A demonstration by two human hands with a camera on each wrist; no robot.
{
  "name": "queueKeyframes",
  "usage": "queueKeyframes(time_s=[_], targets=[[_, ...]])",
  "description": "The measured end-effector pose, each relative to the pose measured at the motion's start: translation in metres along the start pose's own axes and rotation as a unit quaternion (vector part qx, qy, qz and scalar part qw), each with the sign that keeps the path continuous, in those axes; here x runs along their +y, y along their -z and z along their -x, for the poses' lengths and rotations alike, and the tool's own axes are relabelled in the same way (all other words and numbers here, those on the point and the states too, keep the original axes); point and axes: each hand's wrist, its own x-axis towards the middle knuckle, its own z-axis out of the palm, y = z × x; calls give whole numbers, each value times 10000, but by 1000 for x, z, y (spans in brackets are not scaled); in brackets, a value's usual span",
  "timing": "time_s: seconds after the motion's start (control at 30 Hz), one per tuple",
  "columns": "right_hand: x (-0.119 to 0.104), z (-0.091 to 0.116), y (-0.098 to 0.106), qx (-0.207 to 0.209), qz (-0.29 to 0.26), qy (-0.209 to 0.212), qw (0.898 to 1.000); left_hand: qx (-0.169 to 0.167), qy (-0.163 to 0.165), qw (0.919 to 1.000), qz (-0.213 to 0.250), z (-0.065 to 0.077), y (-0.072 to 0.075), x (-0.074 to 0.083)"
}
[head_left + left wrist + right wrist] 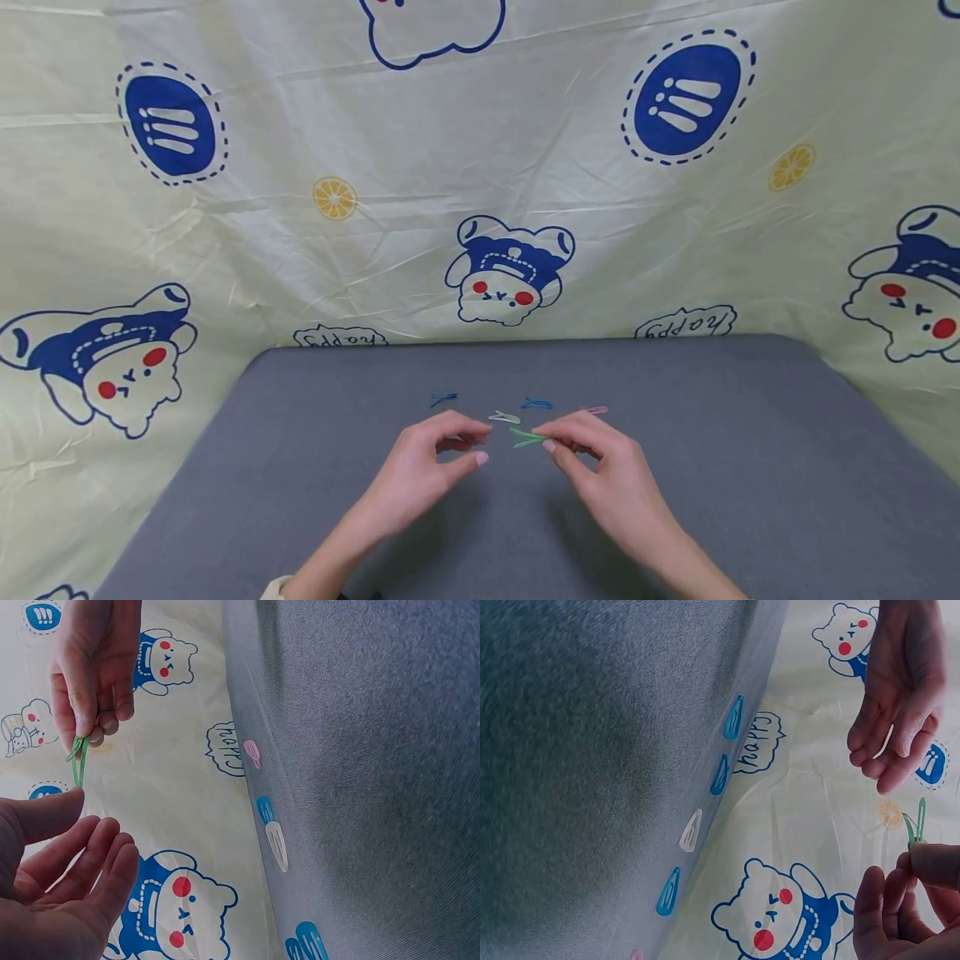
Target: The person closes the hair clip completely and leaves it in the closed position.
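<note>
A green snap hair clip is pinched between the thumb and index finger of my right hand. The clip stands popped apart in a V, its free end pointing towards my left hand. That left hand holds nothing; its fingers are loosely bent, with a gap between thumb and index finger facing the clip. In the right wrist view the green clip sticks up from the right fingertips, and the left hand is apart from it.
On the grey table, beyond the hands, lie a white hair clip, a pink one and blue hair clips, one of them beside the white. A printed cloth hangs behind the table.
</note>
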Motion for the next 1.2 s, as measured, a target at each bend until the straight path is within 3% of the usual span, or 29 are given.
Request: queueKeyframes(time_s=[0.43, 0.87, 1.2], targets=[[-1, 6, -5, -48, -53, -225, 9997, 46, 32, 9999, 112, 4, -2, -2], [-2, 11, -11, -234, -247, -16, 9994, 79, -294, 9993, -226, 9, -7, 3], [-5, 13, -16, -354, -371, 111, 9986, 2, -286, 9994, -184, 8, -13, 3]])
